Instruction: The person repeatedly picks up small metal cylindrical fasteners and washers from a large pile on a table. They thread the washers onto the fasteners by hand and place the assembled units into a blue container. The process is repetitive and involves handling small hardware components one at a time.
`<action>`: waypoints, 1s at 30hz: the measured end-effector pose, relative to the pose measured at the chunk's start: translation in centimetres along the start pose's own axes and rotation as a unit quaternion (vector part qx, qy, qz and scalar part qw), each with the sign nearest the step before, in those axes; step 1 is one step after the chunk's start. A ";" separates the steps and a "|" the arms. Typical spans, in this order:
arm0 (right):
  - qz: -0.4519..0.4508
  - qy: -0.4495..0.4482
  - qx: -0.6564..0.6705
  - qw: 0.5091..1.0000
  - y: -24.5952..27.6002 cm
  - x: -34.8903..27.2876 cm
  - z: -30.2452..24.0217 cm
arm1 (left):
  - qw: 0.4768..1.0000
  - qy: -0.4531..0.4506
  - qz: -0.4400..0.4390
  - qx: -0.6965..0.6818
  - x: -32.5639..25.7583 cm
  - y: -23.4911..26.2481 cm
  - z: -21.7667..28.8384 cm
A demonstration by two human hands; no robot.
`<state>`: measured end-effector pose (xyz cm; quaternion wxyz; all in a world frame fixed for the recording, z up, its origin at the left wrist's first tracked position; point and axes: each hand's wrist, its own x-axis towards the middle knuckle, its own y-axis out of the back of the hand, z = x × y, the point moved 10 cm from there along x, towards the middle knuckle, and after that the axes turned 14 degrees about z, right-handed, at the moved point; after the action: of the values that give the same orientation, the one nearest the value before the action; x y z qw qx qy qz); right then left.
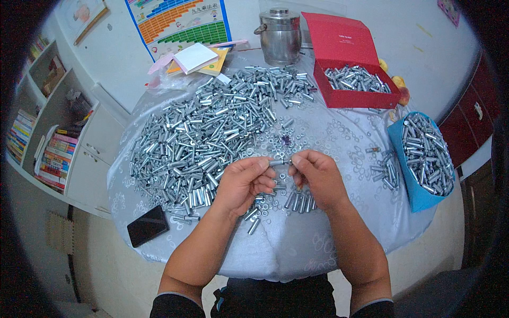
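Over the near middle of the table, my left hand [243,180] and my right hand [319,176] meet at a short silver metal sleeve [279,162]. The left thumb and index finger pinch its left end, and the right fingertips close on its right end. It lies roughly level between them; whether a bolt runs through it is too small to tell. Beyond and left of my hands spreads a large heap of loose metal sleeves and bolts [199,132]. Small nuts and washers [275,139] are scattered just past my fingers. Several sleeves [301,202] lie side by side below my right hand.
A blue fabric bin [427,199] and a red lidded box [360,99], both filled with metal pieces, stand at the right. A black phone [147,226] lies near left. Behind are a steel pot [281,40] and a white notepad [195,57]. Bookshelves [79,119] border the left.
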<state>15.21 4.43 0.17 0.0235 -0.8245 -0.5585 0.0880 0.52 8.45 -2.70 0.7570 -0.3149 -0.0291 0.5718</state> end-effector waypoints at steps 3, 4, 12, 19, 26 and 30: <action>0.024 0.018 0.035 0.999 0.2 0.1 -0.1 | 1.000 0.003 -0.001 -0.007 0.0 0.0 -0.1; 0.033 0.037 0.024 0.998 0.2 0.1 -0.4 | 1.000 0.004 0.001 -0.010 0.0 0.0 -0.1; 0.038 0.103 -0.006 0.994 -0.2 -0.5 -1.5 | 0.998 0.020 0.020 -0.049 0.1 0.3 -0.4; 0.073 0.174 -0.076 0.979 0.3 -0.9 -2.3 | 0.998 0.025 0.048 -0.045 -0.1 0.1 -0.7; 0.051 0.071 -0.012 0.996 0.4 -0.3 -1.2 | 0.997 0.016 0.031 -0.065 -0.4 -0.2 -0.5; 0.026 -0.005 0.060 0.998 0.1 0.0 0.2 | 0.997 0.017 0.024 -0.067 -0.2 -0.3 -0.7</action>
<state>15.23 4.34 -0.08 0.0676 -0.8353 -0.5308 0.1262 0.97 7.91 -3.10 0.7204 -0.3752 -0.0471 0.5813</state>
